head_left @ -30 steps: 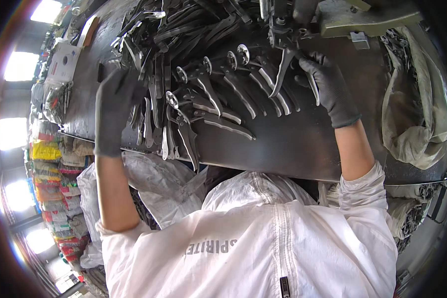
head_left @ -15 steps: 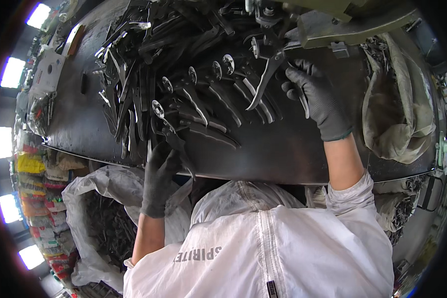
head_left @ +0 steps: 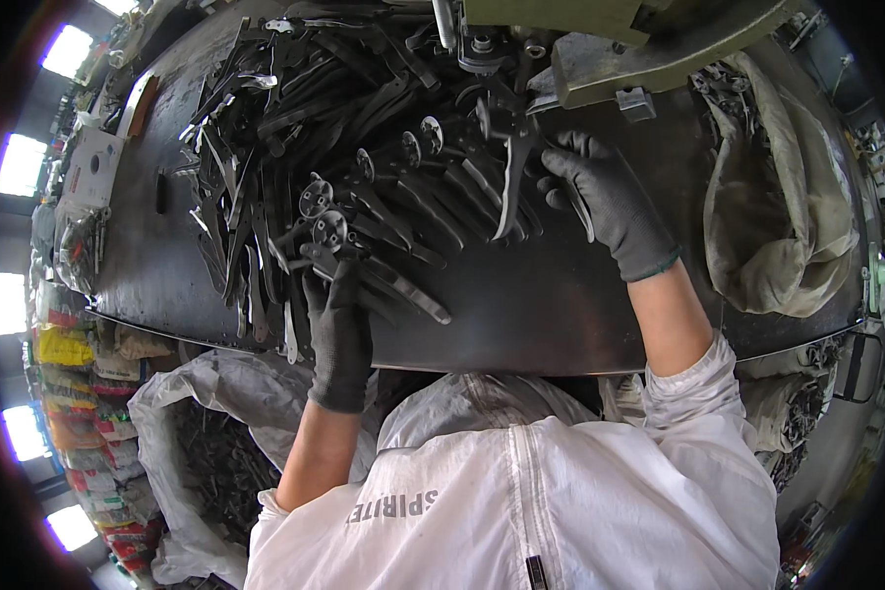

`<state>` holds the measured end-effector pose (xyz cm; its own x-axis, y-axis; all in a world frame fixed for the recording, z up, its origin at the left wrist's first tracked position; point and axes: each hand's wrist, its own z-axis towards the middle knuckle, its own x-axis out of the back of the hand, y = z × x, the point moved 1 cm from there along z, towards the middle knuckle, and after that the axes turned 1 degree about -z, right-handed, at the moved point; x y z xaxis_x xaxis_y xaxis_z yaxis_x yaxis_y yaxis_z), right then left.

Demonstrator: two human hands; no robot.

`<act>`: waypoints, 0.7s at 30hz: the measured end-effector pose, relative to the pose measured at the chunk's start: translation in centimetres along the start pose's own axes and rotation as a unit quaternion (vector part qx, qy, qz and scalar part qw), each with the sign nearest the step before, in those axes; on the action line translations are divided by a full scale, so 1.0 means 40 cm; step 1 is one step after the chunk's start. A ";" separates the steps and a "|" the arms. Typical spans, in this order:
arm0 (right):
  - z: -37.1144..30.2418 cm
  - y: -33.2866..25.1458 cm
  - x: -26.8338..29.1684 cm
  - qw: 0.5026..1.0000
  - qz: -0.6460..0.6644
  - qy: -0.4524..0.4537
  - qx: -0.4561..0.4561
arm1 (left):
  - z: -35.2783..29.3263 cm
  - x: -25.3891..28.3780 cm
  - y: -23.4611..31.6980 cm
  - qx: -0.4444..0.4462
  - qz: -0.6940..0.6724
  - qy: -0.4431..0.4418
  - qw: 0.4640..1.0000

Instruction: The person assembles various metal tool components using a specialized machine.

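Note:
My left hand [head_left: 340,339], in a dark grey knit glove, is closed around the end of a black metal tool handle with a round, holed disc head [head_left: 330,231]. Beside it lies another disc-headed handle [head_left: 316,197], and several more fan out to the right. My right hand [head_left: 610,202], gloved alike, has its fingers curled around a thin curved metal lever [head_left: 580,210] with a bright edge; the palm hides part of it. Just left of those fingertips, a disc-headed handle [head_left: 513,182] hangs at the machine's working point, its lower end slanting down.
A green press-like machine [head_left: 649,69] overhangs the dark metal table [head_left: 521,320]. A big heap of black metal levers [head_left: 334,88] covers the back left. An open cloth sack [head_left: 777,226] of parts lies at right. Below the table's left edge is a white plastic-lined bag [head_left: 182,393] of dark parts.
My left hand has moved up and right from the table's edge, turning its handle so the disc faces up. My right hand has shifted slightly left in view, still holding the lever.

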<state>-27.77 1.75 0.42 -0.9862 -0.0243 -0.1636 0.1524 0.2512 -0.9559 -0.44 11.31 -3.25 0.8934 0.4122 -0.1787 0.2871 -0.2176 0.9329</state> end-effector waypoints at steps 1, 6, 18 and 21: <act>0.001 0.010 0.010 0.999 -0.019 -0.029 -0.006 | 0.002 -0.002 0.004 -0.021 0.066 0.006 0.998; -0.002 0.026 0.014 0.998 -0.032 -0.014 -0.044 | 0.010 -0.010 -0.009 -0.163 0.190 -0.051 0.967; 0.017 0.046 0.013 0.997 0.014 -0.073 -0.035 | 0.014 -0.020 0.034 0.032 0.002 -0.026 0.999; 0.009 0.037 0.012 0.997 0.013 -0.065 -0.046 | -0.014 -0.015 0.053 0.027 0.013 -0.042 0.999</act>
<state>-27.99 1.76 -1.17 -0.9641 -0.1410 -0.2251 0.1663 0.3408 -0.9253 -0.55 11.10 -0.98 0.9259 0.3303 -0.1835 0.2805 -0.2754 0.9195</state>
